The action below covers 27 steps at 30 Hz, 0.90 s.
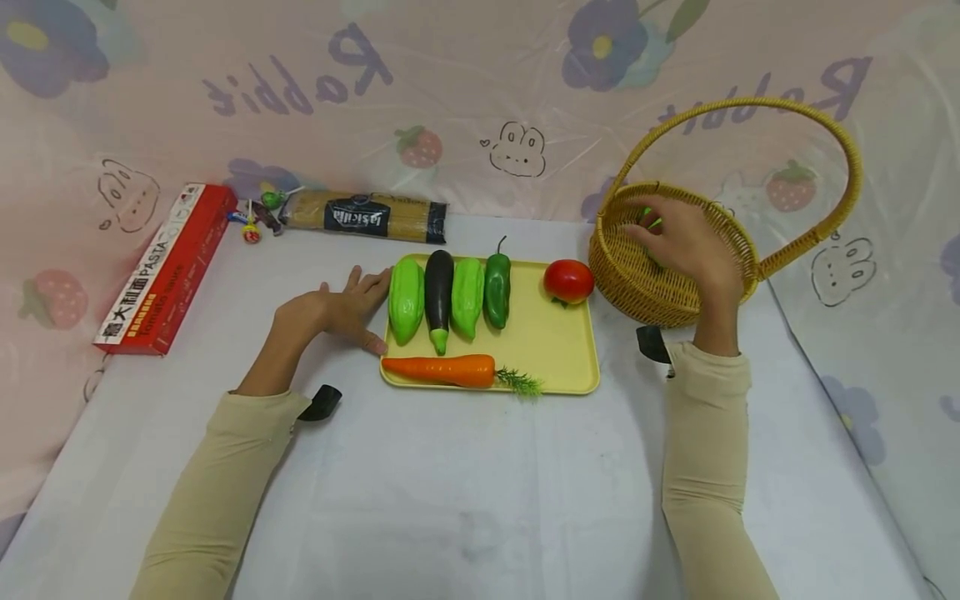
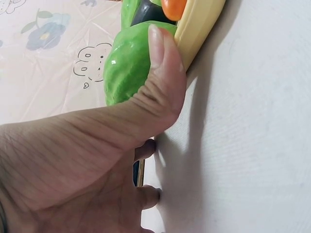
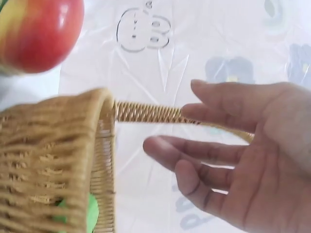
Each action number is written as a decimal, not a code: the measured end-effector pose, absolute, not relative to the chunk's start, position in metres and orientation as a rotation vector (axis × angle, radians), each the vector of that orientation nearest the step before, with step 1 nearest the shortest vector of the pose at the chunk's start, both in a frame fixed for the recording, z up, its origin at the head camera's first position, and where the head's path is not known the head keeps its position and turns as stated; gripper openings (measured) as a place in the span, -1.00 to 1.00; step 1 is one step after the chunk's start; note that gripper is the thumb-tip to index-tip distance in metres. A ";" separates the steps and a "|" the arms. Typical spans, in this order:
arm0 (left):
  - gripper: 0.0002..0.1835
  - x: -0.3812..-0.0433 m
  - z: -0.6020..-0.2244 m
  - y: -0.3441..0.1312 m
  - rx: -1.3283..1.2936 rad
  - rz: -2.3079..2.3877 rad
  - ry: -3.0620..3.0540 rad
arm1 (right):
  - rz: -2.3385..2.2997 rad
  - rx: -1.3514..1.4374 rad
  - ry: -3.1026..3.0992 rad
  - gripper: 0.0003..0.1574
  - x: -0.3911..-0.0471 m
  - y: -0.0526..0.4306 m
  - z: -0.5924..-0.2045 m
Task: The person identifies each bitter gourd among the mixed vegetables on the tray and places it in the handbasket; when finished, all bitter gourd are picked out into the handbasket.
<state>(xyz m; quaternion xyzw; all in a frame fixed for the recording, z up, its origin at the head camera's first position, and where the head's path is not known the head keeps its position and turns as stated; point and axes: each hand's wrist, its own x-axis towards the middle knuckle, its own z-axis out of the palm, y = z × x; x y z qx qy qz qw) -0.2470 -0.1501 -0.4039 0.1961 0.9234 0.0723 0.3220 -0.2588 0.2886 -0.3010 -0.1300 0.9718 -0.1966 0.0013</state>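
My left hand (image 1: 335,310) rests at the left edge of a yellow tray (image 1: 555,354), fingers spread and thumb at the rim. Nearest to it on the tray is a light green, bumpy gourd (image 1: 407,300). Beside that lie an eggplant (image 1: 438,292), a second green gourd (image 1: 467,297) and a green pepper (image 1: 497,292). An orange carrot (image 1: 442,369) lies along the front, and a tomato (image 1: 568,281) sits at the back right. Over the wicker basket (image 1: 637,292) my right hand (image 1: 686,237) hovers, fingers loosely bent around nothing. Something green (image 3: 91,213) shows inside the basket.
At the left lies a red pasta box (image 1: 168,275). A pack of spaghetti (image 1: 363,217) lies at the back, with several lollipops (image 1: 258,212) by its left end. The basket's tall handle (image 1: 855,167) arches up to the right.
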 end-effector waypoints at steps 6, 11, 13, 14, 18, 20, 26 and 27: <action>0.38 -0.247 -0.404 -0.151 0.506 0.195 2.424 | -0.725 -0.531 3.047 -0.45 -0.257 0.273 -0.302; 0.37 -0.246 -0.402 -0.150 0.511 0.197 2.426 | -0.757 -0.613 3.033 -0.47 -0.257 0.261 -0.303; 0.37 -0.246 -0.402 -0.150 0.513 0.193 2.429 | -0.761 -0.643 3.030 -0.48 -0.258 0.255 -0.304; 0.37 -0.246 -0.403 -0.150 0.515 0.192 2.430 | -0.764 -0.664 3.027 -0.48 -0.257 0.252 -0.305; 0.38 -0.247 -0.404 -0.150 0.516 0.187 2.430 | -0.758 -0.726 3.010 -0.49 -0.257 0.239 -0.308; 0.38 -0.247 -0.404 -0.150 0.516 0.192 2.428 | -0.760 -0.751 2.986 -0.48 -0.256 0.233 -0.309; 0.37 -0.247 -0.404 -0.150 0.518 0.198 2.426 | -0.767 -0.806 2.915 -0.44 -0.253 0.213 -0.312; 0.37 -0.247 -0.404 -0.150 0.514 0.198 2.425 | -0.765 -0.809 2.906 -0.44 -0.252 0.210 -0.312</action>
